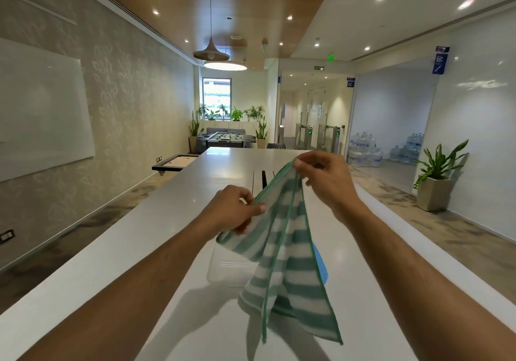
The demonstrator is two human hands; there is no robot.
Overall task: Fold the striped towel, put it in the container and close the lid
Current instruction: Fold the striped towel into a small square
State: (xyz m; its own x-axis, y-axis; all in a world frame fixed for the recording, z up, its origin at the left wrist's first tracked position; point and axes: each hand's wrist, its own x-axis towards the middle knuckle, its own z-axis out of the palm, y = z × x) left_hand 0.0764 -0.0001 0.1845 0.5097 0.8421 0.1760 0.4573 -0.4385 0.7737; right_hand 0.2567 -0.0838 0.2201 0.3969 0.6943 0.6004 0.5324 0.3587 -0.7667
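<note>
Striped towel [290,263], one, hangs pinched in left hand [234,211] and right hand [325,178] grips above one clear container [229,268].

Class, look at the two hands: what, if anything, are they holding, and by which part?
Both hold the green-and-white striped cloth towel: the right hand pinches a top corner, the left hand grips the green-trimmed edge lower down.

Striped towel [290,251], green-white, pinched aloft by left hand [233,211] and right hand [325,178] over clear container [227,267] on white worktop [156,221].
</note>
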